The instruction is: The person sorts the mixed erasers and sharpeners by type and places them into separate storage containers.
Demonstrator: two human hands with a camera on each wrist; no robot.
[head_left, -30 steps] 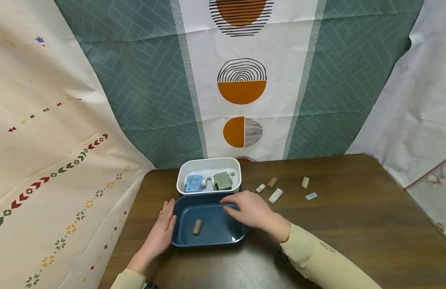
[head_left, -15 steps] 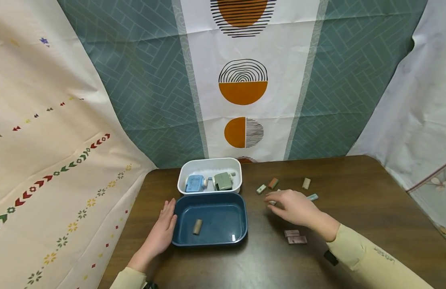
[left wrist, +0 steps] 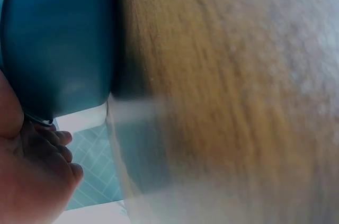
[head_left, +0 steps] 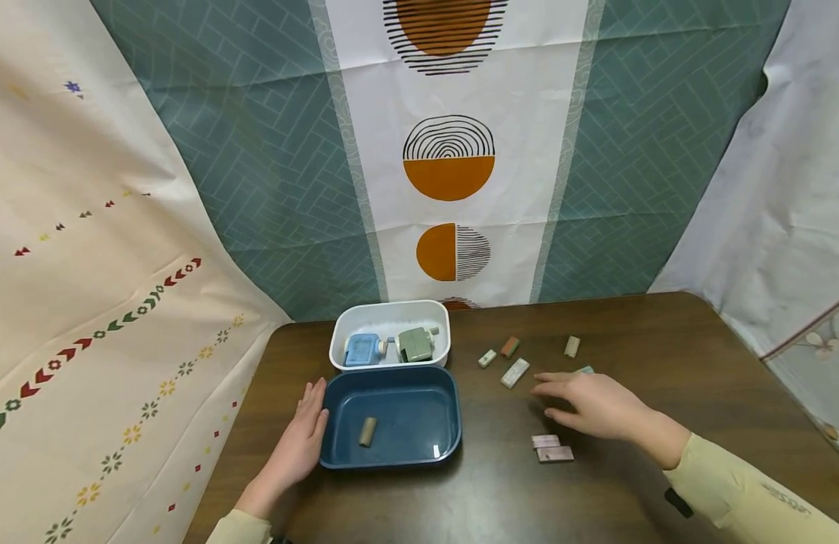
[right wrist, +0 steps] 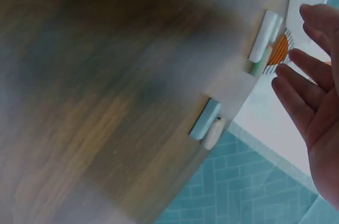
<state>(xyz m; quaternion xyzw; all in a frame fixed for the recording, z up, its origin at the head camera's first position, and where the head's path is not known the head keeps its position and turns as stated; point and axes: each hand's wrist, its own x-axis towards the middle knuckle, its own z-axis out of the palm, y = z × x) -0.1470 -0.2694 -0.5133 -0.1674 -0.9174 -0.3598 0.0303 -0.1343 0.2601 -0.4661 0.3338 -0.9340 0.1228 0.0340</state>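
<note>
My left hand (head_left: 299, 440) lies along the left wall of the dark blue tray (head_left: 419, 423), its fingers straight and together. One small brown block (head_left: 368, 431) lies inside this tray. Over the table to the right, my right hand (head_left: 592, 404) hovers with relaxed, slightly spread fingers and holds nothing. It partly covers a small teal block (head_left: 586, 370), which shows whole in the right wrist view. Just beyond its fingertips lies a white block (head_left: 515, 373). Two pinkish blocks (head_left: 554, 454) lie side by side, nearer me.
Farther back are a pale green-and-white block (head_left: 487, 359), an orange-brown block (head_left: 510, 347) and a beige block (head_left: 572, 346). Behind the blue tray stands a white tub (head_left: 399, 309) with a light blue piece (head_left: 362, 350) and a green piece (head_left: 415, 344). Hanging cloth (head_left: 303, 189) borders the table's back.
My right hand has moved right, from above the blue tray past the white block toward the teal one. The pinkish blocks, unseen at first, now show. My left hand has stayed put.
</note>
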